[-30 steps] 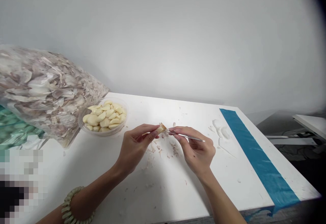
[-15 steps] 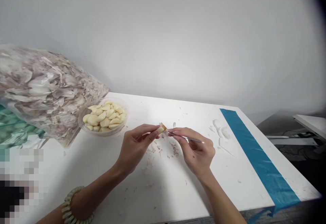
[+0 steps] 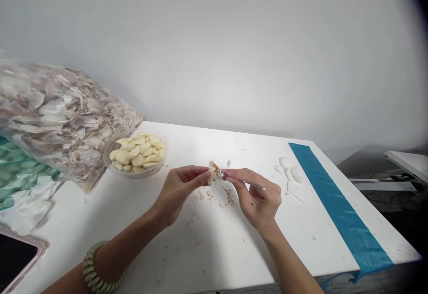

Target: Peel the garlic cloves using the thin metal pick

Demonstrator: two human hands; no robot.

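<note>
My left hand [image 3: 179, 191] pinches a garlic clove [image 3: 211, 172] with a bit of brownish skin still on it, held just above the white table [image 3: 207, 249]. My right hand [image 3: 257, 196] grips thin metal tweezers [image 3: 243, 181], and their tip touches the clove. Small flakes of garlic skin [image 3: 214, 198] lie on the table under both hands. A clear plastic bowl [image 3: 135, 153] heaped with peeled cloves stands to the left of my left hand.
A large clear bag of garlic skins [image 3: 60, 120] lies at the far left. A blue tape strip [image 3: 341, 214] runs along the table's right side, with white scraps [image 3: 290, 173] beside it. A dark tray with a pink rim [image 3: 16, 254] sits at the bottom left.
Both hands have stayed almost still; the clove has turned slightly in my left fingers. The view has shifted a little.
</note>
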